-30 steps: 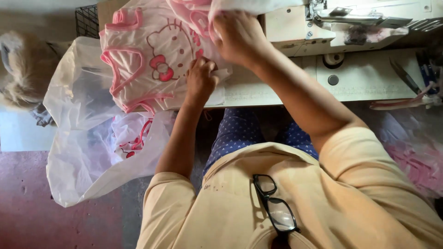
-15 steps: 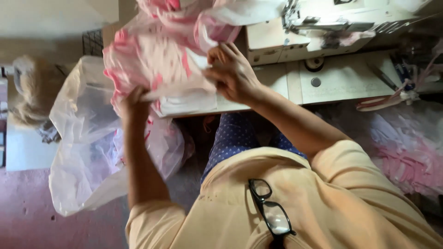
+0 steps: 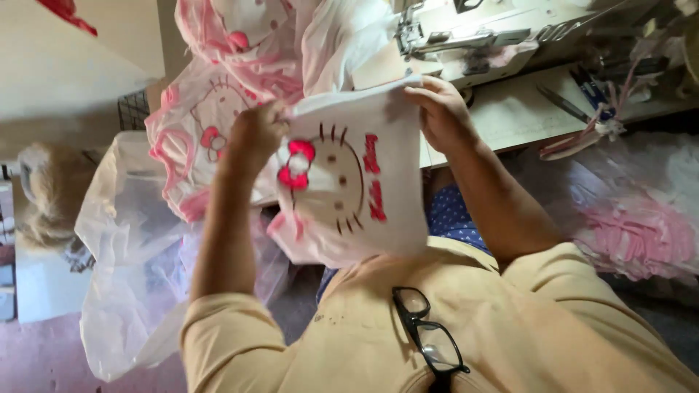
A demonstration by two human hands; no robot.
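White printed cloth piece (image 3: 349,182) held up just in front of the sewing machine (image 3: 466,36). Left hand (image 3: 255,135) and right hand (image 3: 440,109) pinch its top corners. Likely light, limp; best gripped along edges.

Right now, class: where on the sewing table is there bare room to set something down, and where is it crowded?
Bare: the pale table top between the right hand and the scissors. Crowded: the sewing machine behind, ribbons right, and pink-trimmed garments piled left of the left hand, which shares the white printed piece.
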